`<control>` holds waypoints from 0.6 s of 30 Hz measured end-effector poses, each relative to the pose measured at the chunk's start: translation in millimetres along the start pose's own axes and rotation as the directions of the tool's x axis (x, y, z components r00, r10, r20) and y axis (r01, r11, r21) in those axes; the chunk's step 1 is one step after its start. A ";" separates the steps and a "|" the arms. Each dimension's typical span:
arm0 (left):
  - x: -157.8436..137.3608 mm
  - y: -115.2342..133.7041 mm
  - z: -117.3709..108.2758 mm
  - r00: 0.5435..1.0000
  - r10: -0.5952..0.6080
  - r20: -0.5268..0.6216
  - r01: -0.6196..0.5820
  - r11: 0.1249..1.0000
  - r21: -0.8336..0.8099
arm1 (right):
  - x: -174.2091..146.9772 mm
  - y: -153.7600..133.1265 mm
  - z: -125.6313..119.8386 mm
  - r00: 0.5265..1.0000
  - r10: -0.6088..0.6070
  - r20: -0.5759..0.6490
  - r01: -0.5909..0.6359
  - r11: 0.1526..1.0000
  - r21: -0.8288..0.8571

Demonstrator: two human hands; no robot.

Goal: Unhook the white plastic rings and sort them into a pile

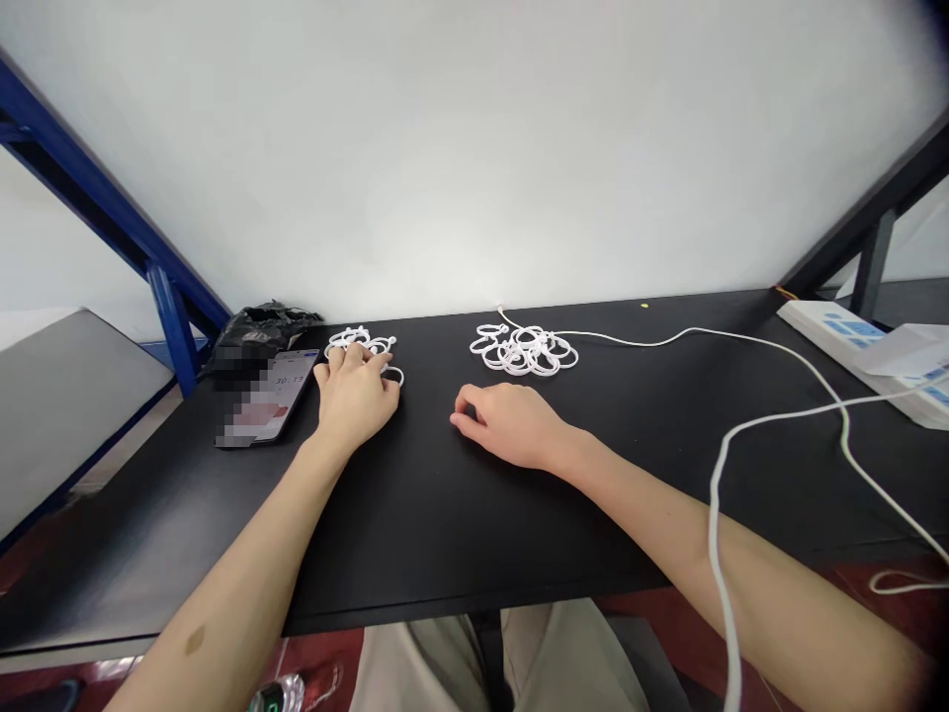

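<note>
My left hand (pixel 356 391) reaches over the left pile of white ring-shaped loops (pixel 384 344), palm down with its fingers spread and bent onto them. It covers much of that pile, and its fingertips are partly hidden. My right hand (pixel 508 420) rests on the black tabletop (pixel 445 514), its fingers loosely curled and the thumb near the index finger. Nothing shows in it. Just beyond it lies a second, larger heap of the same white loops (pixel 526 351), tangled together.
A phone (pixel 278 396) showing digits lies left of my left hand, beside a crumpled black plastic bag (pixel 259 331). A white cord (pixel 693 331) crosses the right side and passes over my right forearm. A white-and-blue box (pixel 852 331) stands far right. A white wall (pixel 489 148) rises behind.
</note>
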State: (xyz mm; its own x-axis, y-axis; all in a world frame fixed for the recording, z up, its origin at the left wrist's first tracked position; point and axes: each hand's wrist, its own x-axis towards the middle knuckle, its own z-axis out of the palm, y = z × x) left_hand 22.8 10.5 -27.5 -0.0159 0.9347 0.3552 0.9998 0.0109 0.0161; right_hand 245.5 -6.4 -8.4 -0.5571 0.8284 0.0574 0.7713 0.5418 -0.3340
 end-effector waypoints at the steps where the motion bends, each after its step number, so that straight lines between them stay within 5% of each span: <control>1: -2.6 3.1 -3.0 1.000 0.017 0.013 -0.016 1.000 -0.004 | 0.0 0.2 0.0 1.000 0.000 -0.001 0.000 1.000 -0.001; 12: -28.0 33.2 -24.5 0.966 0.219 0.137 -0.188 0.959 -0.211 | 3.4 -5.8 6.5 0.982 0.107 -0.155 -0.118 0.991 -0.068; 18: -28.8 39.5 -24.0 0.942 0.261 0.210 -0.185 0.928 -0.324 | 4.1 -11.0 7.7 0.995 0.066 -0.081 -0.072 0.995 -0.073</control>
State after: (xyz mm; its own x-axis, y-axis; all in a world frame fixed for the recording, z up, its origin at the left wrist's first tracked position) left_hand 62.4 -24.5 -14.7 0.2483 0.9581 0.1428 0.9270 -0.2778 0.2521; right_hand 232.3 -10.1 -11.6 -0.4781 0.8712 0.1111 0.8299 0.4896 -0.2675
